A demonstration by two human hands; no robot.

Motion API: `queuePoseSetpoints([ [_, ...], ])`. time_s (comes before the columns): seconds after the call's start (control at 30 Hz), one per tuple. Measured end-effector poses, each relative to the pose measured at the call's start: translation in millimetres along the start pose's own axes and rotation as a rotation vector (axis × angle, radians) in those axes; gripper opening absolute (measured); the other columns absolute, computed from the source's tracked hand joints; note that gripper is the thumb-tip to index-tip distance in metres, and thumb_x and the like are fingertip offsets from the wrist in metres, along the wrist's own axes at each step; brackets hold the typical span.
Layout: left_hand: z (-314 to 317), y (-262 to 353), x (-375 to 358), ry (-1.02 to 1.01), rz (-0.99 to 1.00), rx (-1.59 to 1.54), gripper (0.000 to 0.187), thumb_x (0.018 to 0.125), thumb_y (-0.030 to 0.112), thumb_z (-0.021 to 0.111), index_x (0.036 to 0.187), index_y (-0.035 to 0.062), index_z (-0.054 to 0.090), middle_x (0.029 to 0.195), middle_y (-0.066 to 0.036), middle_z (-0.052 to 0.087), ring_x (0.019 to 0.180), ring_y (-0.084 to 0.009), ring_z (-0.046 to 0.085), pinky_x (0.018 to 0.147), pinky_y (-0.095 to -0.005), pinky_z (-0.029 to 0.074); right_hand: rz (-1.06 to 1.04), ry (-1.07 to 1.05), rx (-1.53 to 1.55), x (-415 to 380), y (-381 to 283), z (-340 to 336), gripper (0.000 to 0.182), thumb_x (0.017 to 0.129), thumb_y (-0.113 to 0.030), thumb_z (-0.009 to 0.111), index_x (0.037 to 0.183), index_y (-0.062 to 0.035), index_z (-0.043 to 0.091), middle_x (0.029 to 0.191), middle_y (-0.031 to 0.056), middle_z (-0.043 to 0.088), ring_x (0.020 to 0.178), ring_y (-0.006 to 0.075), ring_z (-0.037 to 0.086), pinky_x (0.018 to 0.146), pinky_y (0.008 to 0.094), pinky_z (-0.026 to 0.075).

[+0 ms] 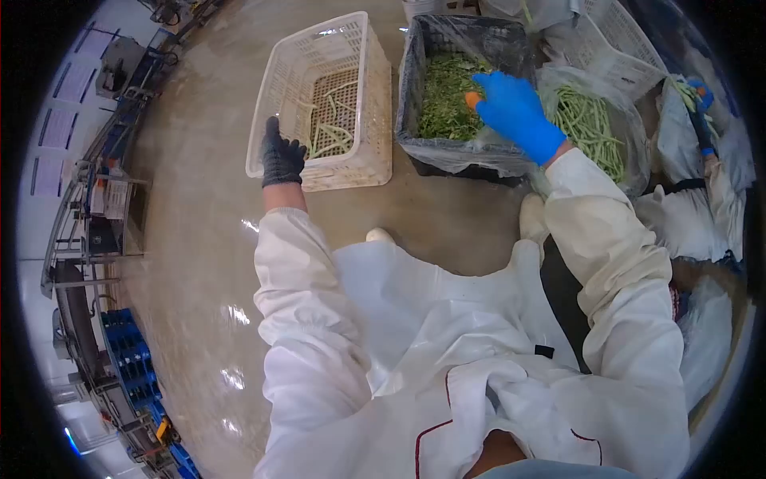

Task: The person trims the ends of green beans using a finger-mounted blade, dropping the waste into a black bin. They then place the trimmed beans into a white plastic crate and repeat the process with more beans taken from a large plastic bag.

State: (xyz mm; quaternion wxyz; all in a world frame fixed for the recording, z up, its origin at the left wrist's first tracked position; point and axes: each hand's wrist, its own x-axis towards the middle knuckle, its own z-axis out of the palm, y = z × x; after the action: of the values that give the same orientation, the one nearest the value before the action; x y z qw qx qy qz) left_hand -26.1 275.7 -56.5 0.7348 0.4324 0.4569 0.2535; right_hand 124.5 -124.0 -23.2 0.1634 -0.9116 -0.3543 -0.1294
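My left hand [283,153], in a dark grey knit glove, is at the near left side of a white plastic crate [377,104], its fingers apart and overlapping the crate wall. A few long green beans [331,137] lie on the crate's bottom. Above a black crate [471,32] lined with clear plastic, my right hand [515,112] wears a blue glove, fingers stretched leftward. An orange cover [473,99] shows at its thumb tip. Chopped green pieces [447,100] fill the black crate below that hand.
Right of the black crate, a clear plastic bag holds long green beans [590,128]. Another white crate [610,48] leans behind it. A co-worker's blue-gloved hand [702,94] is at far right, beside beans. Machinery [80,279] and blue crates [128,351] line the left side.
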Motion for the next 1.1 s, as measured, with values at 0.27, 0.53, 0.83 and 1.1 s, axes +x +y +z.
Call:
queuePoseSetpoints([
  [0.27, 12, 21, -44, -0.282, 0.344, 0.162, 0.042, 0.093, 0.032, 0.058, 0.125, 0.007, 0.051, 0.118, -0.016, 0.06, 0.105, -0.0331, 0.06, 0.086, -0.0471, 0.05, 0.096, 0.118, 0.198, 29, 39, -57, 0.038, 0.081, -0.017, 0.062, 0.118, -0.0095, 0.065, 0.108, 0.0124, 0.068, 0.098, 0.0269, 0.065, 0.087, 0.0375, 0.05],
  [0.53, 66, -7, -167, -0.752, 0.575, 0.846, 0.035, 0.092, 0.011, 0.06, 0.123, -0.0056, 0.057, 0.121, -0.013, 0.062, 0.111, -0.0167, 0.058, 0.096, -0.0295, 0.045, 0.457, 0.264, 0.69, -96, 209, -55, 0.03, 0.084, -0.02, 0.059, 0.104, -0.0016, 0.069, 0.091, 0.013, 0.071, 0.082, 0.0213, 0.067, 0.08, 0.0348, 0.051],
  [0.83, 88, -70, -172, -1.006, 0.406, 1.393, 0.039, 0.088, 0.014, 0.067, 0.122, -0.0019, 0.058, 0.115, -0.015, 0.064, 0.105, -0.0236, 0.062, 0.092, -0.0335, 0.047, 0.792, -0.066, 0.262, -220, 280, 169, 0.029, 0.074, -0.015, 0.057, 0.098, -0.0066, 0.072, 0.094, 0.0208, 0.067, 0.091, 0.037, 0.065, 0.084, 0.0445, 0.051],
  [1.1, 98, -86, -168, -1.06, 0.33, 1.413, 0.04, 0.085, 0.006, 0.066, 0.123, -0.0017, 0.056, 0.118, -0.016, 0.063, 0.107, -0.0238, 0.061, 0.093, -0.0341, 0.048, 0.647, 0.037, 0.284, -187, 310, 238, 0.065, 0.071, -0.032, 0.07, 0.129, -0.0055, 0.055, 0.111, 0.0239, 0.063, 0.1, 0.0386, 0.062, 0.089, 0.043, 0.049],
])
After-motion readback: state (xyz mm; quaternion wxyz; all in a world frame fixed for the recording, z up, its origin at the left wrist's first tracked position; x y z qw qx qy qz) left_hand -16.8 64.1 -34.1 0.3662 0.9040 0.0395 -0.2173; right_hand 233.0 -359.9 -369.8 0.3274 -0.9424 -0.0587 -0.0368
